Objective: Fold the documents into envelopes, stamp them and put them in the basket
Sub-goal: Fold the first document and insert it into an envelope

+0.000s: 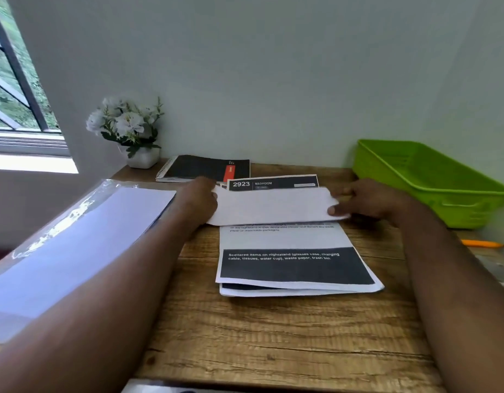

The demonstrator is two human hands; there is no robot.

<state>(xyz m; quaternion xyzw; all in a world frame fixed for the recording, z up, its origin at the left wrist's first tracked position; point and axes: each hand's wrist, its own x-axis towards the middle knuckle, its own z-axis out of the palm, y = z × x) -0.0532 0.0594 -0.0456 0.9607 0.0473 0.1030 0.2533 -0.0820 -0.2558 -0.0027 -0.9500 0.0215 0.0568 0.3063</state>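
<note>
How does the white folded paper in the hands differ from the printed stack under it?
The folded white paper shows a blank face; the printed document stack shows black bands with text. The folded paper is a narrow strip held at its ends by the left hand and right hand; the stack lies flat, unfolded. Both are white paper.

The table (273, 336) is rough-grained wood; the documents (296, 268) are matt paper (black printed bands); the basket (432, 177) is smooth green plastic; the sleeve (60, 222) is glossy clear plastic.

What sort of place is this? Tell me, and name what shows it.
Likely a home desk in a corner by a window: a wooden tabletop, a black spiral notebook and a white potted flower arrangement against the wall.
</note>
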